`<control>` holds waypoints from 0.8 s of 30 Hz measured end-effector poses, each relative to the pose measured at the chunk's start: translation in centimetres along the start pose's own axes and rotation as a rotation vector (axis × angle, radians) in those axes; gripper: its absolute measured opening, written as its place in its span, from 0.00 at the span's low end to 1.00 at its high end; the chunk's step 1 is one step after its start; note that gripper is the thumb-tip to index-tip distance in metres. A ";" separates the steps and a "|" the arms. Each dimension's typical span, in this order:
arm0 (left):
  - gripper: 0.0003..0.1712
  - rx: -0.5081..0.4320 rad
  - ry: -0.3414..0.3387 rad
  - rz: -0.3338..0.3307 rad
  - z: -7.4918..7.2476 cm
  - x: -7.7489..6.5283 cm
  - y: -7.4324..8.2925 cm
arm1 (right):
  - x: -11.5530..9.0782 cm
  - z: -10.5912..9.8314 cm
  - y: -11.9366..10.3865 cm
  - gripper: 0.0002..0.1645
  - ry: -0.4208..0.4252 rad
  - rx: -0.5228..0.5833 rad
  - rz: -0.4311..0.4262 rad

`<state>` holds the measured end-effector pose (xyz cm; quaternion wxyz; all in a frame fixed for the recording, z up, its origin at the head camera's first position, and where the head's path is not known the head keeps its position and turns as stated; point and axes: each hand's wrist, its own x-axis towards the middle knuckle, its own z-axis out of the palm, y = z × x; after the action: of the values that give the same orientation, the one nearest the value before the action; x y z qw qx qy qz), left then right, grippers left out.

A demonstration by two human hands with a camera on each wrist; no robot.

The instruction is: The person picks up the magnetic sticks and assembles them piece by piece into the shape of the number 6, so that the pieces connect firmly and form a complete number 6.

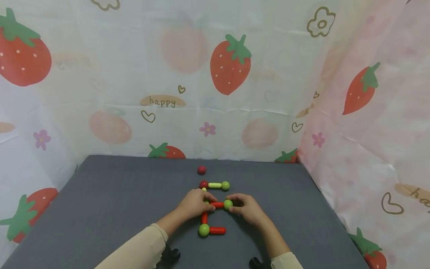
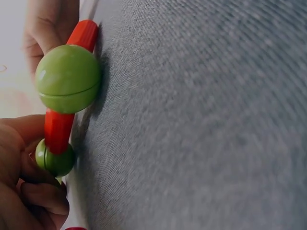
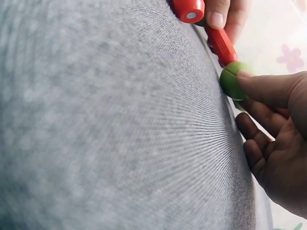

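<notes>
Magnetic rods and balls lie joined in an E-like shape on the grey table. My left hand (image 1: 196,203) grips the middle left joint, where a green ball (image 2: 55,159) meets a red rod (image 1: 204,218); fingers partly cover it. With thumb and fingers, my right hand (image 1: 249,209) pinches another green ball (image 1: 228,204) at the right end of the middle red rod (image 1: 218,204). Nearest me, a larger-looking green ball (image 1: 203,230) joins the lower red rod (image 1: 218,231), whose free end shows a metal disc. Farther off, a red ball (image 1: 203,184), yellow-green rod (image 1: 215,185) and green ball (image 1: 225,185) form the top row.
A loose red ball (image 1: 202,170) sits beyond the top row. The grey tabletop (image 1: 134,194) ends at a strawberry-print cloth (image 1: 188,130) behind and at the sides. Black objects (image 1: 173,255) show beside both wrists.
</notes>
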<state>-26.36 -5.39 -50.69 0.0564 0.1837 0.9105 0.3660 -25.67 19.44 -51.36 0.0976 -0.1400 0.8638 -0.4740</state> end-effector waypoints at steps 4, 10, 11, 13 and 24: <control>0.13 -0.029 -0.006 0.012 -0.8 -0.3 -0.1 | 0.1 0.1 0.1 0.20 0.000 -0.011 -0.015; 0.15 -0.077 0.006 0.011 -3.1 -1.6 -0.6 | 0.1 0.1 0.0 0.21 0.001 -0.021 -0.003; 0.15 -0.078 0.014 0.011 -3.5 -1.9 -0.8 | 0.1 0.1 0.0 0.21 0.000 -0.021 0.000; 0.15 -0.069 0.036 -0.002 -4.2 -2.7 -1.2 | 0.0 0.1 -0.1 0.21 -0.001 -0.021 0.008; 0.15 0.099 -0.025 -0.061 -7.1 -6.1 -4.2 | 0.1 0.1 -0.1 0.21 -0.006 -0.012 0.041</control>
<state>-23.60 -15.08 -48.61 0.0699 0.1630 0.9320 0.3161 -25.70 19.33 -51.32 0.1090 -0.1241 0.8692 -0.4661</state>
